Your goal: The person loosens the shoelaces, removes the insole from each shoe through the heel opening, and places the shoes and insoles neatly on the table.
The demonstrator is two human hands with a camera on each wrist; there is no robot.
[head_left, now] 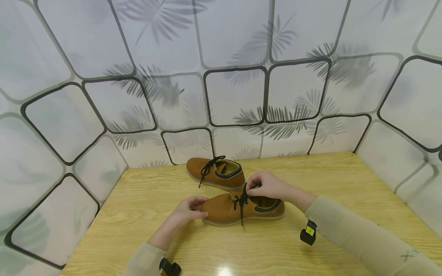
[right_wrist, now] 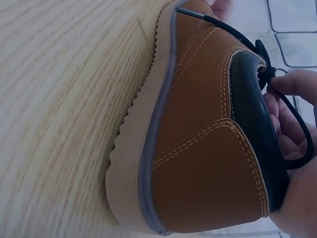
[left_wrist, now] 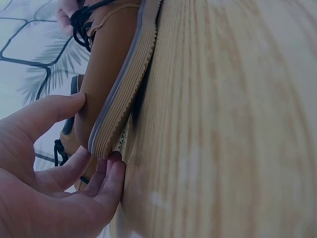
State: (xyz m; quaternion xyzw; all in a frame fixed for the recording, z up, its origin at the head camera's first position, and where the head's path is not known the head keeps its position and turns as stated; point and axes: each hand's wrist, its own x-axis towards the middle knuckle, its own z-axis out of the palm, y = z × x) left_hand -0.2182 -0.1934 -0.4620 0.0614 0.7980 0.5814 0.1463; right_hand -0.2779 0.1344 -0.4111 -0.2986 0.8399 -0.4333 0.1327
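Observation:
A brown leather shoe [head_left: 219, 205] with a pale ridged sole stands on the wooden table, its toe pointing left. My left hand [head_left: 186, 210] holds it by the toe. In the left wrist view, thumb and fingers lie around the toe end, some fingertips low against the sole [left_wrist: 101, 141]. Over the shoe's opening, my right hand [head_left: 267, 185] pinches the black shoelace [right_wrist: 306, 136] close to its knot. One loop of lace hangs past that hand in the right wrist view, and a tipped lace end lies across the shoe's side.
Just behind, the matching brown shoe [head_left: 197, 167] stands with its lace tied in a bow, close against the near shoe. The table [head_left: 138, 214] meets a patterned cloth wall [head_left: 235, 96] at the back and sides. Each wrist carries a small black camera [head_left: 308, 234].

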